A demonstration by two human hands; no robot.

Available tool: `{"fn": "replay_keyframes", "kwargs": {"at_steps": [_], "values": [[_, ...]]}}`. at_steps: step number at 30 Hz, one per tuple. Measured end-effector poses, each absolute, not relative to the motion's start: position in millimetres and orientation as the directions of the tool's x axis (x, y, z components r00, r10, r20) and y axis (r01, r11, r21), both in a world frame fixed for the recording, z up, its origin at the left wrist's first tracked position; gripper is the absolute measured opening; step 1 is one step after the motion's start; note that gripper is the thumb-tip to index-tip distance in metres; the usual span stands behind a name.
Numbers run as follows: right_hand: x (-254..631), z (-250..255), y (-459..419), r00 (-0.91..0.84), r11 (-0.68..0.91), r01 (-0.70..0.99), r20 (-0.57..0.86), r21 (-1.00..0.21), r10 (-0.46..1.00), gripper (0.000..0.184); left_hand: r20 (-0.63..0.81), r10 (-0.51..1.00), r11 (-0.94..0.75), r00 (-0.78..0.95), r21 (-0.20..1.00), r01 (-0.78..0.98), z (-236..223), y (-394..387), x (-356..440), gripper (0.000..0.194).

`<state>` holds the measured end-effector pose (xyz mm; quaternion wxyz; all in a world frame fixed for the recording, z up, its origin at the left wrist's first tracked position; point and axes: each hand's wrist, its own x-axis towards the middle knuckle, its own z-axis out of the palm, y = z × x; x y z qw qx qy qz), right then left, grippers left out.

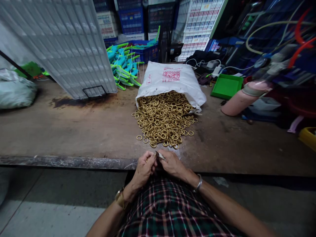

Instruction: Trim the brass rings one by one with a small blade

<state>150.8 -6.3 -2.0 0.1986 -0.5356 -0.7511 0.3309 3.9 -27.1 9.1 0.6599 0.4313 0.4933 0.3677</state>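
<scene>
At the table's front edge, my two hands meet in front of my lap. My left hand (147,164) is closed in a pinch, and a bit of gold colour shows between its fingers, most likely one of the rings. In my right hand (172,163) is a small knife-like blade (161,155), its dark tip pointing at the left fingertips; the handle is hidden in the fist. Just beyond the hands lies a heap of gold rings (163,121), spilling from the mouth of a white sack (170,74) with red print. A few rings lie loose at the heap's near edge.
A tall ribbed translucent panel (64,42) stands at left, near teal and green plastic pieces (123,65). To the right are a green tray (227,86), a pink bottle (243,98) and cables. Stacked crates (130,19) line the back; a bag (17,89) lies far left.
</scene>
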Motion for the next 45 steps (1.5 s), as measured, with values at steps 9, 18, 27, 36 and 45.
{"fn": "replay_keyframes", "kwargs": {"at_steps": [9,18,27,36,45], "values": [[154.5,-4.7,-6.4,-0.444,0.311,0.735,-0.081,-0.602,0.892,0.021,-0.287,0.936,0.284,0.205,0.958,0.045,7.4,-24.9,7.2,0.036],[155.7,2.9,-4.7,-0.447,0.306,0.785,-0.151,-0.539,0.882,0.024,-0.197,0.960,0.180,0.198,0.978,0.103,3.9,-25.7,5.2,0.033],[175.3,2.5,-0.7,-0.208,0.132,0.891,-0.132,-0.434,0.969,0.022,-0.315,0.846,0.396,0.429,0.912,-0.111,36.3,-38.5,9.5,0.034],[266.5,-3.7,37.0,0.323,-0.266,0.887,0.097,-0.377,0.941,0.025,-0.420,0.808,0.572,0.413,0.726,-0.382,21.3,-30.2,11.9,0.028],[264.5,-3.3,53.7,0.349,-0.343,0.916,-0.010,-0.206,0.937,0.027,-0.574,0.705,0.690,0.417,0.419,-0.590,6.4,-25.5,4.2,0.024]]}}
